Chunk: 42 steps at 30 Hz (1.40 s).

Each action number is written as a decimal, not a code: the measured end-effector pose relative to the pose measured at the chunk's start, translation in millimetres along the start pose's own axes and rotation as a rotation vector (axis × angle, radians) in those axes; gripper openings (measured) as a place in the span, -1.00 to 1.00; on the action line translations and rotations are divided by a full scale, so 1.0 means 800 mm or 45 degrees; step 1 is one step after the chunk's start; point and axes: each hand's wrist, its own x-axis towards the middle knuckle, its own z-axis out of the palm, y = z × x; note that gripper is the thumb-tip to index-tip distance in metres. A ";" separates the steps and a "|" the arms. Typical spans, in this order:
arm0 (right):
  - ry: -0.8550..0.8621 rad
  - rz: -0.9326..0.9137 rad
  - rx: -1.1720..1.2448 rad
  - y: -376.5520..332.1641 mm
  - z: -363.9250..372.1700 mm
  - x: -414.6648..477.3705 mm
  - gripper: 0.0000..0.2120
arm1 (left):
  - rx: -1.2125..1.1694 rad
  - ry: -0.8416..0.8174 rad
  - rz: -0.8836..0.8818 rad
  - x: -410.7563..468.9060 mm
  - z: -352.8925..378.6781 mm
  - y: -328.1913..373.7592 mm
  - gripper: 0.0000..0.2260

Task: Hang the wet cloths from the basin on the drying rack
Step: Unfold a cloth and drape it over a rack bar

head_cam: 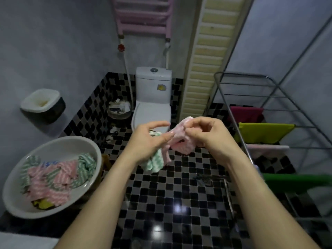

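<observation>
Above the floor, a person's right hand [203, 135] pinches a bunched pink cloth [179, 141]. The left hand [149, 141], curled round a green cloth [154, 162], reaches in, apparently separating them. More cloths [53, 177] fill the basin [71, 144], near left. Next, one likely needs spreading over the rack [242, 74], right.

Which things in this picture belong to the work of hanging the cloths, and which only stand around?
For the job: left hand holding green cloth, right hand holding pink cloth, basin with more cloths, drying rack.
Only standing around: toilet, waste bin, pink radiator, wall box.
</observation>
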 end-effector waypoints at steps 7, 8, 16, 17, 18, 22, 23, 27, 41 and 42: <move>-0.009 -0.024 -0.035 0.005 -0.116 -0.098 -0.69 | -0.028 -0.626 -0.078 -0.015 0.133 0.013 -0.84; 0.007 -0.009 -0.055 0.005 -0.127 -0.109 -0.68 | -0.043 -0.643 -0.086 -0.020 0.142 0.012 -0.85; 0.345 0.073 -0.186 0.031 -0.228 -0.216 -0.73 | 0.301 -0.689 0.129 -0.067 0.242 0.045 -0.83; 0.355 0.084 -0.215 0.032 -0.238 -0.232 -0.80 | 0.387 -0.671 0.207 -0.073 0.255 0.053 -0.83; 0.377 0.088 -0.286 0.033 -0.244 -0.242 -0.87 | 0.448 -0.644 0.272 -0.075 0.262 0.059 -0.83; 0.636 0.086 -0.549 0.044 -0.273 -0.272 -0.87 | 0.552 -0.615 0.426 -0.077 0.292 0.079 -0.81; 0.688 0.086 -0.558 0.044 -0.282 -0.281 -0.84 | 0.571 -0.653 0.462 -0.078 0.303 0.086 -0.81; 0.782 0.113 -0.601 0.038 -0.306 -0.310 -0.76 | 0.535 -0.845 0.474 -0.089 0.327 0.104 -0.85; 1.177 0.526 -0.794 0.159 -0.350 -0.328 -0.85 | 0.756 -0.950 0.280 -0.059 0.418 0.008 -0.91; 1.151 0.518 -0.775 0.171 -0.357 -0.318 -0.85 | 0.792 -0.875 0.276 -0.052 0.431 -0.004 -0.90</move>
